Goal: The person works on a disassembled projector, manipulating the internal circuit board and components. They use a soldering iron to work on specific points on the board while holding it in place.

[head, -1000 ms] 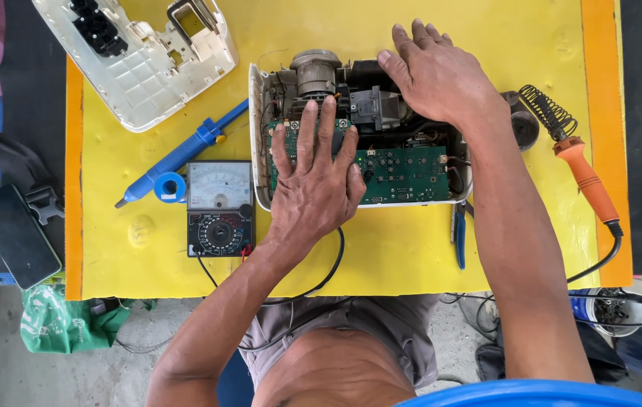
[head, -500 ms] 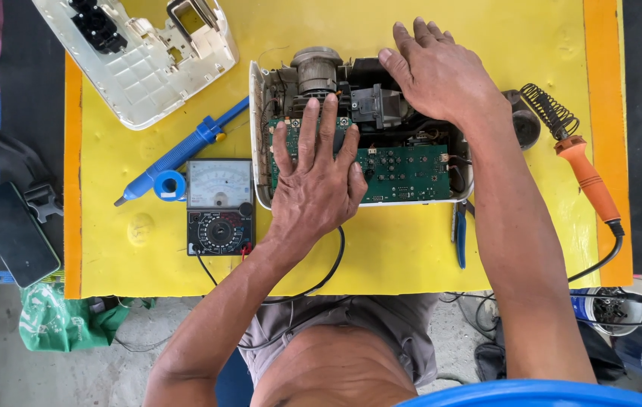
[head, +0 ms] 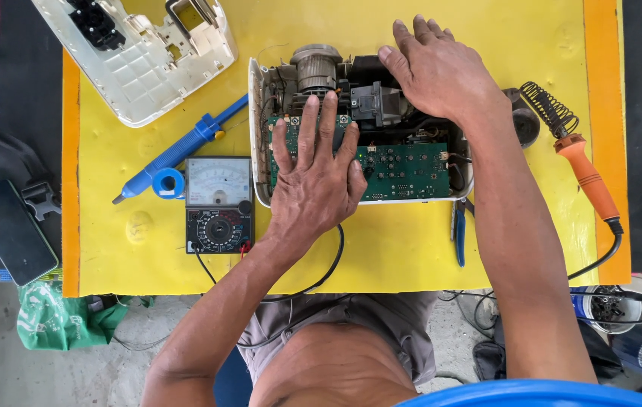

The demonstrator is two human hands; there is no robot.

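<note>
From the head view, almost nothing has moved in the last second: the left hand (head: 315, 185) lies flat just as before, fingers spread and pressed on the green circuit board (head: 404, 169) at the near-left of the opened appliance (head: 359, 128), gripping nothing. The right hand (head: 438, 71) stays draped over the black parts at the far side, fingers loosely curved on top, and whether they pinch anything underneath I cannot tell. So both hands keep bracing the open unit, and the work seems paused on the board. The unit sits mid-table on the yellow tabletop (head: 411, 249) with its orange edge. To its left lie an analog multimeter (head: 218, 203), a blue desoldering pump (head: 181, 151) and a small blue roll (head: 168, 183); the white cover (head: 140, 56) rests at the far-left corner. An orange-handled soldering iron (head: 585, 177) sits right, blue-handled pliers (head: 460, 237) near the front edge. Off the table, a dark phone (head: 10, 230) lies left, over grey concrete floor.
</note>
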